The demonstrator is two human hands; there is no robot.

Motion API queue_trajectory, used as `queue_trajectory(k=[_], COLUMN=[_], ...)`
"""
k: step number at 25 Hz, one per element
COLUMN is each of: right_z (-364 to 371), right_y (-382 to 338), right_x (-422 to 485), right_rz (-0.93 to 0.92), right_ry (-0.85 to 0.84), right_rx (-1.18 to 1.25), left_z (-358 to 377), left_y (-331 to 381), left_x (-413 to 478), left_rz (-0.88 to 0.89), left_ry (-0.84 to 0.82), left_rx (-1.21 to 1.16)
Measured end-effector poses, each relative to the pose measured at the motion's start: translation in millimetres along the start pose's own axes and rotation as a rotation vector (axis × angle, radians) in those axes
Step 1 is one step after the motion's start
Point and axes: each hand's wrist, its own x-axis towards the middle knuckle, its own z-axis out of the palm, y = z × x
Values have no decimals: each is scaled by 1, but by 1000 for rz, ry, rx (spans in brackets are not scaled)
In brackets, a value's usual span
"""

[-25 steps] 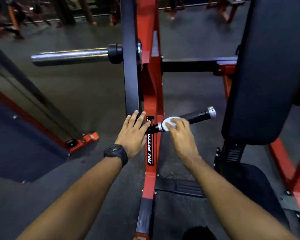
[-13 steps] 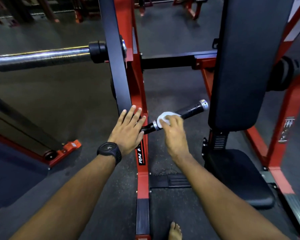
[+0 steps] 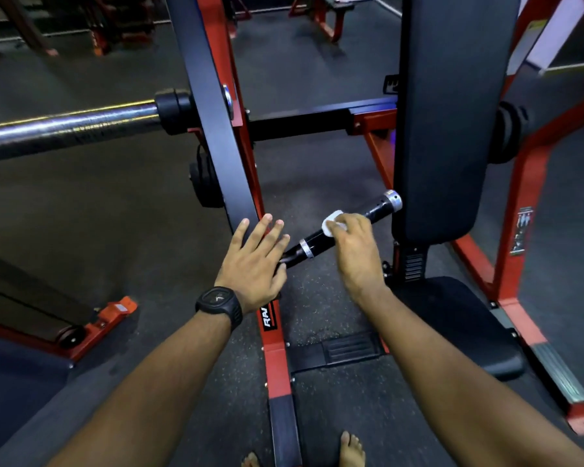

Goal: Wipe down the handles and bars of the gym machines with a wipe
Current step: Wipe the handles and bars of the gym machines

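A black handle (image 3: pixel 378 210) with silver end rings sticks out to the right from the red and black machine arm (image 3: pixel 216 156). My right hand (image 3: pixel 354 251) presses a small white wipe (image 3: pixel 332 224) onto the middle of the handle, fingers curled over the wipe. My left hand (image 3: pixel 253 261) lies flat with straight fingers on the machine arm, just left of the handle's base. A black watch is on my left wrist.
A chrome weight sleeve (image 3: pixel 68 128) juts left from the arm. The black back pad (image 3: pixel 452 116) stands just right of the handle's tip, with the seat (image 3: pixel 459 325) below. Red frame rails (image 3: pixel 520 210) run on the right. Bare feet show at the bottom edge.
My right hand has slid the wipe along the handle from its base ring toward the middle. The left hand stays on the arm. The view has shifted to the right.
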Motion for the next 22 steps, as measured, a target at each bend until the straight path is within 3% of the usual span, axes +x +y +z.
queue_trajectory(k=[3, 7, 10, 11, 13, 14, 16, 18, 20, 22], right_z=[-8, -1, 3, 0, -1, -2, 0, 4, 5, 9], right_y=[-6, -2, -6, -4, -4, -9, -14, -14, -15, -16], right_x=[-4, -1, -10, -7, -5, -6, -9, -9, -8, -10], right_rz=[-244, 49, -233, -184, 97, 116, -36, 22, 205, 77], right_ry=[-70, 30, -39, -22, 35, 46, -13, 42, 102, -8], right_rx=[-92, -20, -143, -118, -29, -31, -125, -118, -46, -93], left_z=[4, 8, 9, 10, 11, 11, 9, 7, 7, 7], left_y=[-1, -5, -4, -4, -3, -2, -2, -5, -13, -25], left_x=[0, -2, -2, -3, -6, -7, -7, -8, -10, -11], left_rz=[25, 26, 26, 13, -26, -46, -99, -140, -88, 21], left_ry=[39, 107, 161, 169, 181, 184, 177, 168, 163, 154], left_rx=[-56, -115, -161, -179, -209, -222, -250, -283, -292, -263])
